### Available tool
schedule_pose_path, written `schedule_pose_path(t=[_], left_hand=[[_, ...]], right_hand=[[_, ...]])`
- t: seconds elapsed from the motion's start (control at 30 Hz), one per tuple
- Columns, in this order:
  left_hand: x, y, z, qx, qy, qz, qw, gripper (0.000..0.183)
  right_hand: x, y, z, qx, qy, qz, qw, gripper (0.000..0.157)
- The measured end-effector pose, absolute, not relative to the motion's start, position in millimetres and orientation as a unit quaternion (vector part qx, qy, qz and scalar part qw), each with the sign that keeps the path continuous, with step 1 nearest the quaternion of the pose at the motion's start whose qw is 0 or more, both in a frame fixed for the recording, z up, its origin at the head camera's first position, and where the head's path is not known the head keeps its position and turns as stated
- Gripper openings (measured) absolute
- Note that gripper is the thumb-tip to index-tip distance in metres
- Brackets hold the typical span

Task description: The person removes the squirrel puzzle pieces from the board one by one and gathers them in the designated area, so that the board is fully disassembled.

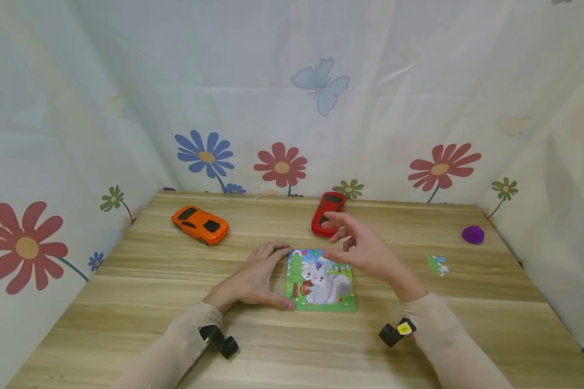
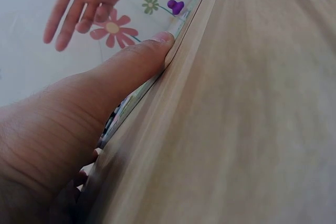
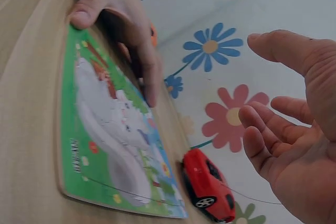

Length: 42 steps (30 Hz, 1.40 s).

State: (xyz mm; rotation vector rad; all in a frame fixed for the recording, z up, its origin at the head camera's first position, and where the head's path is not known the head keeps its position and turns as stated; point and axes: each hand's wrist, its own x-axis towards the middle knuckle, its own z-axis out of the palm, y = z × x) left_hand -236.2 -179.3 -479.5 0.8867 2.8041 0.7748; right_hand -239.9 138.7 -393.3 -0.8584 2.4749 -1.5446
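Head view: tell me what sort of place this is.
Likely an indoor play corner: flower-printed sheeting hangs around a wood-grain table bearing a squirrel puzzle and an orange toy car.

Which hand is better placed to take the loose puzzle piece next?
Probably the right hand: it is raised, holding nothing, and nearer the puzzle piece. The left hand touches the left side of the puzzle.

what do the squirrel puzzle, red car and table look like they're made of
Puzzle: likely thin wood or cardboard with a smooth printed face; its edge looks plain tan.
Red car: probably hard plastic or painted metal, judging by its smooth moulded body.
Table: wood or laminate, with pale streaky grain.
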Motion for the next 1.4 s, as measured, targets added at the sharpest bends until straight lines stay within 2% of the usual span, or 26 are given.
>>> schedule_pose_path(t=[0.27,0.67,1.03,1.4], left_hand=[[-235,-180,-479,0.290,0.921,0.256,0.049,0.134],[-235,-180,-478,0.294,0.921,0.250,0.044,0.135],[-236,-180,-479,0.296,0.922,0.246,0.046,0.134],[-235,-179,-478,0.299,0.920,0.249,0.046,0.135]], right_hand=[[-243,125,-418,-0.286,0.814,-0.500,0.068,0.074],[-239,113,-446,-0.267,0.820,-0.494,0.109,0.084],[-238,109,-458,-0.296,0.823,-0.472,0.111,0.065],[-235,104,-460,-0.303,0.845,-0.430,0.097,0.069]])
